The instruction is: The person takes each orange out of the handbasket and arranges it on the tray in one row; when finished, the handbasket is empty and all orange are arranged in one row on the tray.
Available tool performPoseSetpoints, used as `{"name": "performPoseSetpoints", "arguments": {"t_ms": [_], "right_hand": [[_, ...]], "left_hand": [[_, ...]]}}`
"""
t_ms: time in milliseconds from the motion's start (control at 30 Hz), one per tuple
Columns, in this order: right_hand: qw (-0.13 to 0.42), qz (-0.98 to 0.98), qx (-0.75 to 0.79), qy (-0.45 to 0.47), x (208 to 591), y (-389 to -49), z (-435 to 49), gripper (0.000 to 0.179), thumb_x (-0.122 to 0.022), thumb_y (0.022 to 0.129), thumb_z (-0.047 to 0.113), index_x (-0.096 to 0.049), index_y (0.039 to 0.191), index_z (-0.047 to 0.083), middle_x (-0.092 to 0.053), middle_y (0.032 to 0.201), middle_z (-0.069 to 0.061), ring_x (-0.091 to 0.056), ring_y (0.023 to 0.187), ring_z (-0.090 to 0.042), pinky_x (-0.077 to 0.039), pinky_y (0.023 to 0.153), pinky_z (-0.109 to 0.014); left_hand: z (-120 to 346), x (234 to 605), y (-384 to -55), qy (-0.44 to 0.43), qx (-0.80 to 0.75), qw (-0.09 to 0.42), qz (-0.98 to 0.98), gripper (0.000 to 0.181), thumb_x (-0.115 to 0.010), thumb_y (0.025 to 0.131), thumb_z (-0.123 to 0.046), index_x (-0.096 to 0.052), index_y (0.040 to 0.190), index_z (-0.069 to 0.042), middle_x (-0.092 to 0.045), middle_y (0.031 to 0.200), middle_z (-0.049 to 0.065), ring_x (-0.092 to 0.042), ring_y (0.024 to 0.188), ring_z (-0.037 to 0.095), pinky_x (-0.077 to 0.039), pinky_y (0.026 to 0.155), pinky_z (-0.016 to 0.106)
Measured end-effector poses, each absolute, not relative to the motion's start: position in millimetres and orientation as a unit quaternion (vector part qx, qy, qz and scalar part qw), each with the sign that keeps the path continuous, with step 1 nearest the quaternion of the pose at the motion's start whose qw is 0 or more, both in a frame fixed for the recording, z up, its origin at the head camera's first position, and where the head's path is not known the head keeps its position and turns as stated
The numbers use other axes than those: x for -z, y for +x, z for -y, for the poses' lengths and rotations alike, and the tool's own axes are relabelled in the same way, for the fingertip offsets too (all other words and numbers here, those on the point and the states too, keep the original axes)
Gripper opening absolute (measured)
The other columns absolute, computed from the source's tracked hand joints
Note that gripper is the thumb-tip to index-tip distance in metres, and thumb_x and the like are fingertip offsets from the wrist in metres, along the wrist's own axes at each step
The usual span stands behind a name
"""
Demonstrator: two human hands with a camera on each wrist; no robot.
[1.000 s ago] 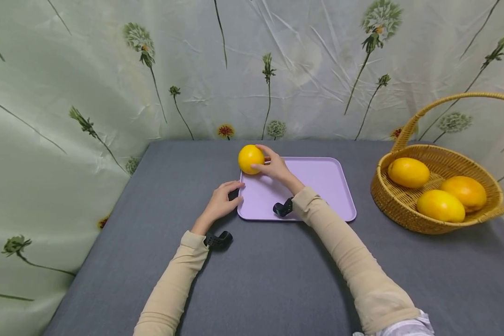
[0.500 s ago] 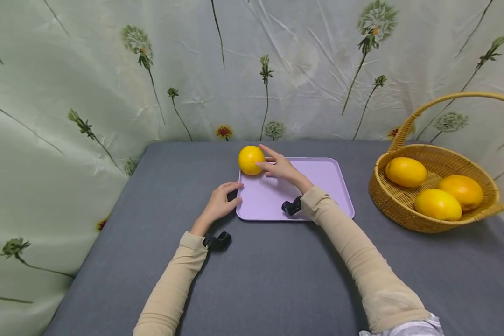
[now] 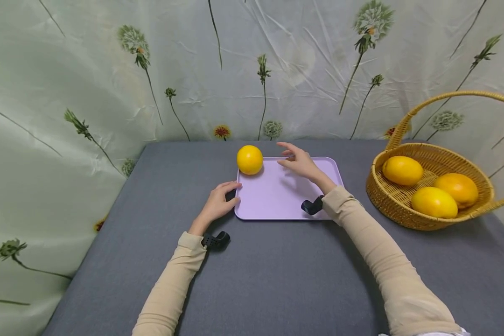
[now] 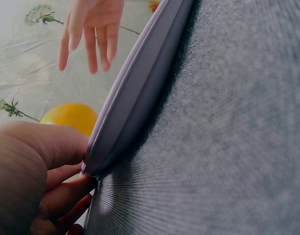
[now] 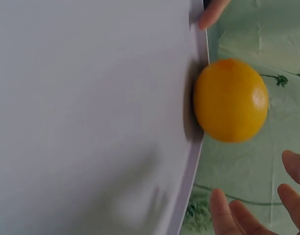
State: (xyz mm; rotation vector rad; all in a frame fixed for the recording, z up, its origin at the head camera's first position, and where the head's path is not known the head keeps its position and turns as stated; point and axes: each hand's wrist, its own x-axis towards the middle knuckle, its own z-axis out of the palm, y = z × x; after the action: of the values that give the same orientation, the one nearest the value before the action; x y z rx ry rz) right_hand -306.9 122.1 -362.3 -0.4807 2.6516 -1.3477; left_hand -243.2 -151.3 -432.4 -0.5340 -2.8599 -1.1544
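Observation:
A smooth, rounded yellow-orange fruit (image 3: 249, 160) sits at the far left corner of a lilac tray (image 3: 273, 200). My left hand (image 3: 218, 203) holds the tray's left edge, thumb and fingertips at the rim; the left wrist view shows the thumb (image 4: 64, 144) there. To the right of the fruit, my right hand (image 3: 301, 164) hovers over the back of the tray, holding nothing, with fingers spread and gently bent. In the right wrist view a gap separates its fingers (image 5: 220, 213) from the fruit (image 5: 230, 100).
A woven basket (image 3: 386, 205) with a tall handle stands on the right of the grey cloth-covered table (image 3: 277, 275). Inside it lie three yellow-orange fruits (image 3: 434, 202). Behind the table hangs a flower-printed curtain (image 3: 311, 107).
My right hand has let go of the fruit and drawn back to the right across the tray. The fruit stays at the far left corner, and my left hand keeps its place.

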Motion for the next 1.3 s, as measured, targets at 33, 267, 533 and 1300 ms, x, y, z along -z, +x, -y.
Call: {"name": "performPoseSetpoints", "arguments": {"t_ms": [33, 267, 533, 1300], "right_hand": [[0.058, -0.880, 0.445, -0.157, 361, -306, -126, 0.059, -0.057, 0.091, 0.018, -0.034, 0.145, 0.017, -0.047, 0.139, -0.024, -0.053, 0.122, -0.040, -0.043, 0.103, -0.049], [0.033, -0.877, 0.452, -0.157, 357, -296, -153, 0.057, -0.056, 0.092, 0.016, -0.035, 0.145, 0.016, -0.048, 0.137, -0.024, -0.050, 0.124, -0.040, -0.041, 0.105, -0.050], [0.014, -0.893, 0.418, -0.165, 350, -285, -177, 0.057, -0.056, 0.092, 0.017, -0.034, 0.145, 0.014, -0.049, 0.135, -0.024, -0.052, 0.122, -0.040, -0.042, 0.103, -0.052], [-0.058, -0.910, 0.387, -0.137, 324, -253, -249, 0.055, -0.055, 0.092, 0.012, -0.035, 0.144, 0.010, -0.052, 0.129, -0.027, -0.055, 0.114, -0.042, -0.043, 0.097, -0.052]], "left_hand": [[151, 432, -243, -0.169, 0.369, 0.004, 0.914, 0.043, -0.060, 0.085, -0.015, -0.057, 0.128, -0.007, -0.051, 0.139, 0.016, -0.042, 0.133, 0.035, -0.031, 0.111, 0.053], [151, 433, -243, -0.167, 0.370, 0.002, 0.914, 0.043, -0.060, 0.085, -0.016, -0.057, 0.128, -0.007, -0.051, 0.140, 0.015, -0.041, 0.134, 0.034, -0.031, 0.112, 0.052], [151, 432, -242, -0.170, 0.370, 0.005, 0.913, 0.044, -0.061, 0.085, -0.015, -0.057, 0.127, -0.006, -0.051, 0.139, 0.016, -0.042, 0.133, 0.034, -0.032, 0.111, 0.052], [150, 431, -242, -0.173, 0.373, 0.007, 0.912, 0.044, -0.061, 0.085, -0.015, -0.057, 0.128, -0.006, -0.051, 0.139, 0.016, -0.042, 0.133, 0.035, -0.032, 0.111, 0.053]]}}
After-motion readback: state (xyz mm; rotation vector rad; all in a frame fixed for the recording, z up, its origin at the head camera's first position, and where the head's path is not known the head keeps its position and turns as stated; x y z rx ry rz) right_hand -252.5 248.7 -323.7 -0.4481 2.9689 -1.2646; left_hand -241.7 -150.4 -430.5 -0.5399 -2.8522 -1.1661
